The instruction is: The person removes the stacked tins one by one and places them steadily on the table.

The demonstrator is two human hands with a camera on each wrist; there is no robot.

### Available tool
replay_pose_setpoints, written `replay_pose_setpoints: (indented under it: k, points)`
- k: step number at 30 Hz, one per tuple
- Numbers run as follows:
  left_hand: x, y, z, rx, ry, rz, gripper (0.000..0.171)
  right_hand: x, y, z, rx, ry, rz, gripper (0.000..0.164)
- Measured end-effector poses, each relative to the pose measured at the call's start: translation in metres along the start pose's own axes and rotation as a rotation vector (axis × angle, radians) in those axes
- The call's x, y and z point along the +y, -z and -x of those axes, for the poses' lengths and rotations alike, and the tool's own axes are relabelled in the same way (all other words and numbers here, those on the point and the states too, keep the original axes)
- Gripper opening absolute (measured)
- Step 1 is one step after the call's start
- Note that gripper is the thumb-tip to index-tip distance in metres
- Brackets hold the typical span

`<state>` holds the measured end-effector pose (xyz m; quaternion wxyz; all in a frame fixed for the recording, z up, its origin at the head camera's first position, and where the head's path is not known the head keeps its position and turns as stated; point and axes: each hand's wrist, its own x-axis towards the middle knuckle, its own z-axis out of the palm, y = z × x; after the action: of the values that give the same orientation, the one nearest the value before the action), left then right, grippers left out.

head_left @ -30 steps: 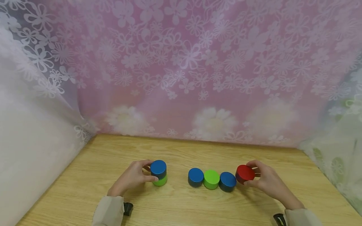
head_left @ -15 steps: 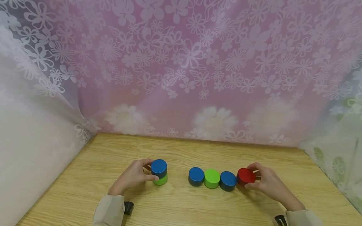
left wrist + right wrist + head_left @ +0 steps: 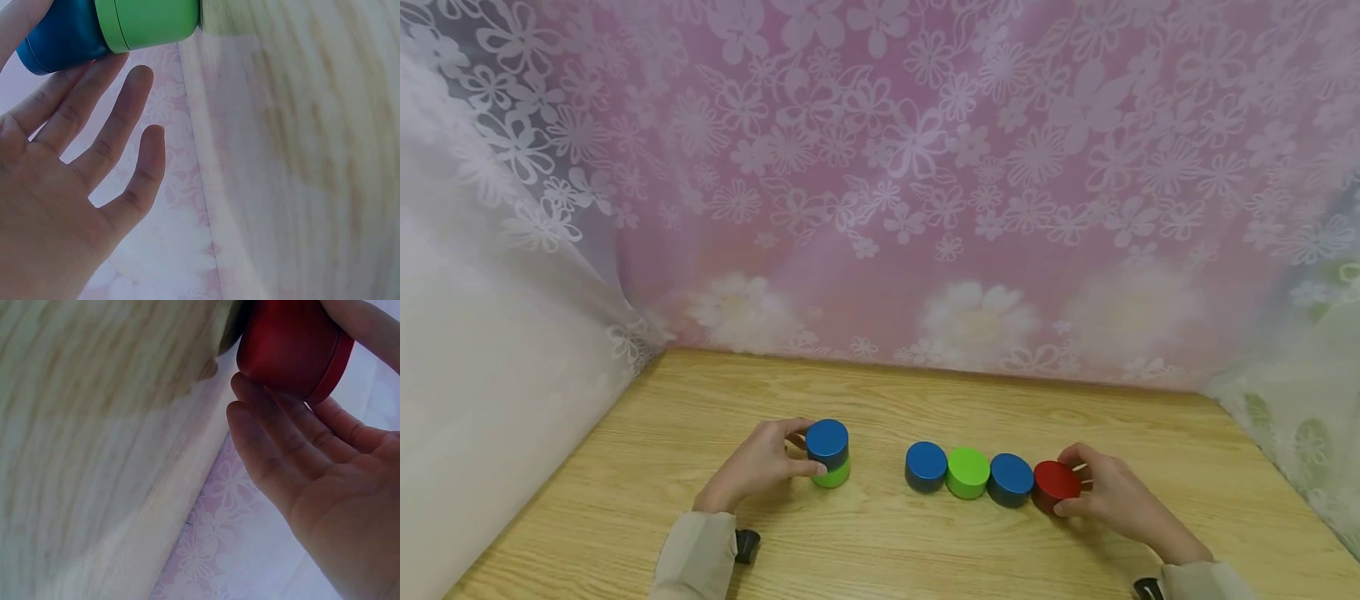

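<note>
My left hand [image 3: 756, 468] pinches a blue round tin [image 3: 827, 442] between thumb and fingers. That tin sits on top of a green round tin [image 3: 832, 473], and a fingertip lies near the seam between the two in the left wrist view. My right hand [image 3: 1116, 500] grips a red round tin [image 3: 1056, 486] from its right side, thumb in front and fingers behind. The red tin stands at the right end of a row, beside a blue tin [image 3: 1011, 480], and appears to touch the table. In the right wrist view the red tin [image 3: 290, 347] shows a lid seam.
The row continues leftward with a green tin [image 3: 967, 472] and another blue tin [image 3: 926, 467], side by side. A gap of wooden table [image 3: 876, 467] separates the row from the stack. Flowered pink cloth [image 3: 925, 208] hangs behind, with pale cloth on both sides.
My right hand has lowered the red tin to the table beside the row's right-hand blue tin. The left hand stays at the stack; the view has shifted slightly.
</note>
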<state>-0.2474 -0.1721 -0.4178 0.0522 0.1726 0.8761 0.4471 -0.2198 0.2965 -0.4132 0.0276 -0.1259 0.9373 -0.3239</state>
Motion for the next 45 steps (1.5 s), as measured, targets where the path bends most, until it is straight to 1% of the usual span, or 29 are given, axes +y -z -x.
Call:
replay_pose_setpoints:
  k: [10, 14, 17, 22, 24, 29, 32, 34, 39, 45]
  points:
    - [-0.001, 0.0, 0.0, 0.004, -0.008, -0.016, 0.056, -0.001, -0.001, 0.0, -0.018, 0.024, -0.01, 0.056]
    - [-0.001, 0.0, -0.001, 0.007, -0.001, -0.015, 0.057, -0.001, -0.003, -0.002, -0.024, 0.038, -0.003, 0.062]
    - [-0.002, -0.001, -0.001, 0.007, 0.003, -0.011, 0.057, 0.0, -0.004, -0.002, -0.032, 0.069, 0.006, 0.068]
    - [-0.002, -0.001, -0.001, 0.006, 0.002, -0.012, 0.056, -0.002, 0.002, 0.0, -0.061, 0.101, -0.025, 0.072]
    - [-0.002, -0.002, -0.001, 0.006, 0.006, -0.011, 0.056, -0.006, 0.006, -0.001, -0.043, 0.103, -0.022, 0.072]
    - [-0.002, -0.002, -0.002, 0.001, 0.011, -0.011, 0.059, -0.019, 0.012, -0.004, 0.069, 0.14, -0.005, 0.064]
    - [-0.002, -0.002, -0.003, -0.001, 0.01, -0.012, 0.061, -0.03, 0.013, -0.006, 0.133, 0.166, -0.025, 0.058]
    - [-0.001, -0.002, -0.003, 0.0, 0.006, -0.016, 0.062, -0.037, 0.013, -0.009, 0.162, 0.167, -0.034, 0.057]
    - [-0.001, -0.002, -0.002, -0.005, -0.021, -0.036, 0.063, -0.052, 0.008, -0.016, 0.204, 0.185, -0.053, 0.053]
    - [-0.001, 0.0, 0.001, -0.048, -0.049, -0.061, 0.062, -0.064, 0.001, -0.022, 0.235, 0.189, -0.072, 0.051]
